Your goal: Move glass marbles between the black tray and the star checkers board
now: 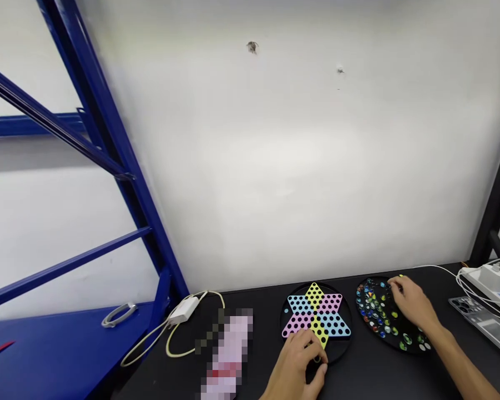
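A star-shaped Chinese checkers board (331, 324) with yellow, pink and blue points full of dark holes lies in a round black tray (344, 355). My left hand (302, 355) covers its near-left part, fingers curled, thumb and forefinger close together at the near yellow point. A small round glint shows between them, too small to name. To the right, many coloured glass marbles (374, 304) lie spread in a second round black tray (400, 345). Over its far right part is my right hand (410, 303), fingertips pinched low among the marbles; what they grip is hidden.
Left of the board lies a pixelated pinkish object (229, 350), near a white adapter (184, 310) with a looped cable. A power strip (495, 283) and a clear-topped case (485, 328) stand at the right. A blue metal frame (129, 166) rises on the left, before a white wall.
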A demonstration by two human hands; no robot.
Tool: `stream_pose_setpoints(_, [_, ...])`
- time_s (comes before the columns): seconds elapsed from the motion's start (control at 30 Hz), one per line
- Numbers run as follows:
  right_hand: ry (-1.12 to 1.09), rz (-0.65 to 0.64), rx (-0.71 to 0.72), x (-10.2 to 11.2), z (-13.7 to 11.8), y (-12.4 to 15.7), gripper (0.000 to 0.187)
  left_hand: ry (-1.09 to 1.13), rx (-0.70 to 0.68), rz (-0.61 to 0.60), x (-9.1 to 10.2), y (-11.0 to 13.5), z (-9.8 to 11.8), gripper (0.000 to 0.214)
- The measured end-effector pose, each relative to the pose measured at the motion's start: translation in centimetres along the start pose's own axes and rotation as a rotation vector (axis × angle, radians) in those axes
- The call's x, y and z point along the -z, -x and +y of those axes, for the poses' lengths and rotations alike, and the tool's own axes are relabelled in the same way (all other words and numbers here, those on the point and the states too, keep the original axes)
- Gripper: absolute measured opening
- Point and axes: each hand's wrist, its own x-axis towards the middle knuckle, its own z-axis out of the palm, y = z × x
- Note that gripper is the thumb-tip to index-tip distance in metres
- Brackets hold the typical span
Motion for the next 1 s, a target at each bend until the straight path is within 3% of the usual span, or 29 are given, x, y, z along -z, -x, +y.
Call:
stream_pose_setpoints(0.07, [0.069, 0.036, -0.093, 1.0, 1.3, -0.4, 0.035, 0.004, 0.008, -0.007, 0.0, 0.0, 0.1, 0.018])
stream_pose_setpoints(0.17, [0.167, -0.027, -0.156, 1.6, 3.0, -0.6, 0.034, 0.006, 0.005, -0.009, 0.2, -0.1, 0.3, 0.018])
stream_pose_setpoints(0.3, [0.218, -0.115, -0.177, 1.2, 4.0, -0.6, 0.023, 0.006, 0.002, -0.018, 0.3, -0.2, 0.3, 0.017])
stream_pose_setpoints(0.43, [0.181, -0.097, -0.159, 0.8, 3.9, -0.7, 0.018, -0.003, 0.011, -0.005, 0.4, -0.2, 0.4, 0.017])
stream_pose_setpoints(0.53, [-0.069, -0.028, -0.175, 1.1, 3.2, -0.8, 0.014, 0.0, 0.005, 0.002, 0.3, -0.1, 0.3, 0.017])
stream_pose_setpoints(0.7, [-1.018, 0.132, -0.305, 3.0, 1.4, -1.0, 0.034, -0.002, 0.007, -0.023, 0.3, -0.3, 0.1, 0.015])
stream_pose_setpoints(0.77, [-1.14, 0.157, -0.33, 3.5, 1.2, -1.1, 0.033, -0.002, 0.003, -0.034, 0.3, -0.4, 0.0, 0.015])
stream_pose_setpoints(0.87, [-0.762, 0.089, -0.303, 3.8, 2.1, -1.0, 0.024, 0.0, 0.002, -0.036, 0.4, -0.4, 0.0, 0.015])
stream_pose_setpoints(1.0, [-0.101, -0.191, -0.22, 3.6, 4.6, -0.5, 0.025, 0.005, -0.002, -0.031, 0.4, -0.4, 0.0, 0.015])
